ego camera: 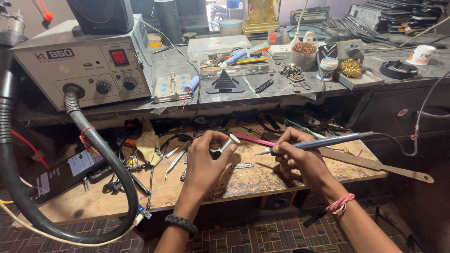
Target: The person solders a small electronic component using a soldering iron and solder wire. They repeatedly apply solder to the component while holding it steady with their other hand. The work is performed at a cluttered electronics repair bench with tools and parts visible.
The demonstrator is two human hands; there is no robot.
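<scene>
A worn wooden tabletop carries scattered tools, with a grey hot-air rework station on the stone shelf behind and its thick black hose looping down at left. The right hand has its grip closed around a blue soldering iron, tip pointing left. The left hand, just beside that tip, pinches a small silver spool above a tiny circuit board lying on the wood.

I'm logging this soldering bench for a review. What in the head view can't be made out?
- Left hand: its fingers hide most of the small silvery part.
- Soldering iron tip: too small to tell whether it touches anything.
- Small board on the wooden worktop: too small for detail.
</scene>
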